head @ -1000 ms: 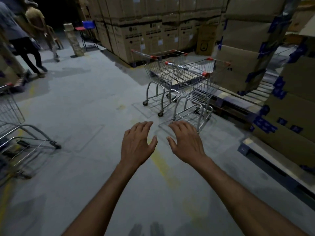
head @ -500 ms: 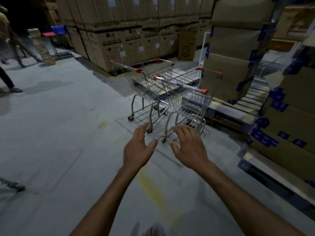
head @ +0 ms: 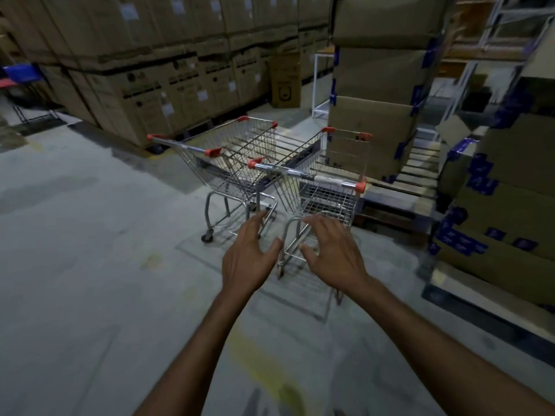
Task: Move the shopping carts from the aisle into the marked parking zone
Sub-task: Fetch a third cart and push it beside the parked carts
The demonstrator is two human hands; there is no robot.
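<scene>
Your left hand [head: 250, 259] and right hand [head: 335, 253] both out front, palms down, fingers spread, holding nothing: set for two-handed grip. Near cart [head: 315, 190] straight ahead, handle bar [head: 304, 175] crosswise above your hands, not yet touched. Second cart [head: 222, 157] just beside it, left, baskets close, possibly touching; too dim to tell. Pallet [head: 399, 187] and stacked boxes [head: 372, 136] crowd right side, so likely pull back toward open floor [head: 90, 250].

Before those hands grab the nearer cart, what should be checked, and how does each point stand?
1. Both hands free: ok, left hand and right hand open and empty.
2. Nearer cart's handle unobstructed: ok.
3. Nearer cart empty: ok.
4. Free of the other cart: cannot tell, baskets sit close.
5. Room beside the pallet: cannot tell.
6. Parking zone in sight: cannot tell.
</scene>
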